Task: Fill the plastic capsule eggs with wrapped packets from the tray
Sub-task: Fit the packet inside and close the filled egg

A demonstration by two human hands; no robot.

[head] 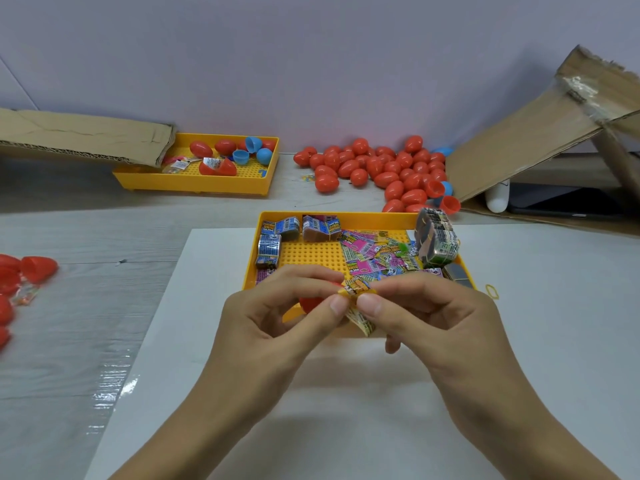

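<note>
Both hands meet over the near edge of the yellow tray [332, 258]. My left hand [277, 313] and my right hand [426, 313] pinch one yellow printed packet [358, 292] between thumbs and forefingers; its lower end hangs folded below my thumbs. A red capsule egg half [311, 303] sits inside my left hand, mostly hidden by the fingers. The tray holds bundled blue packets [273, 244] at its left, loose pink and green packets [374, 254] in the middle, and a banded stack [437, 239] at its right.
A pile of red eggs [377, 168] lies behind the tray. A second yellow tray [194, 183] with red and blue halves stands far left. Red halves [20, 275] lie at the left edge. Cardboard boxes [540, 140] flank both sides. A rubber band [492, 291] lies right of the tray.
</note>
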